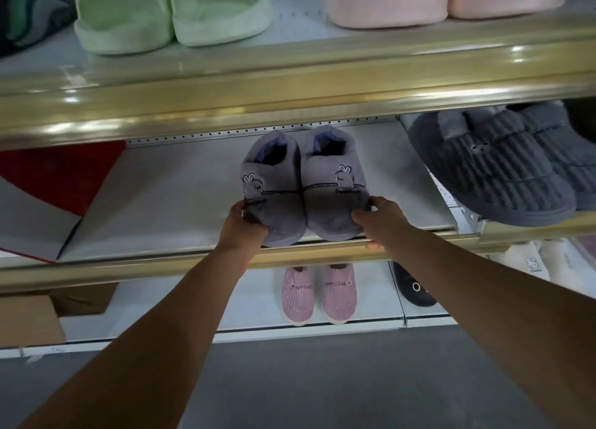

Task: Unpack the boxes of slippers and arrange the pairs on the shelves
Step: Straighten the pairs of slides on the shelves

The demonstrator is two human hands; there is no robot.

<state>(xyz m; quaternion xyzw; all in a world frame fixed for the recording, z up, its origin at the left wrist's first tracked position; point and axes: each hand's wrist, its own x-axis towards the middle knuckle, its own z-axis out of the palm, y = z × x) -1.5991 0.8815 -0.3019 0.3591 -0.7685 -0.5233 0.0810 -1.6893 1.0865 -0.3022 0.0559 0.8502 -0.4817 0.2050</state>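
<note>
Grey plush slippers with embroidered rabbits [304, 186] are sitting side by side on the white middle shelf [180, 202], toes at its gold front rail [161, 264].

Both bare arms are reaching forward and up: the left hand [243, 227] is curling round the left slipper's toe, and the right hand [379, 215] is gripping the right slipper's toe, thumb on top.
</note>
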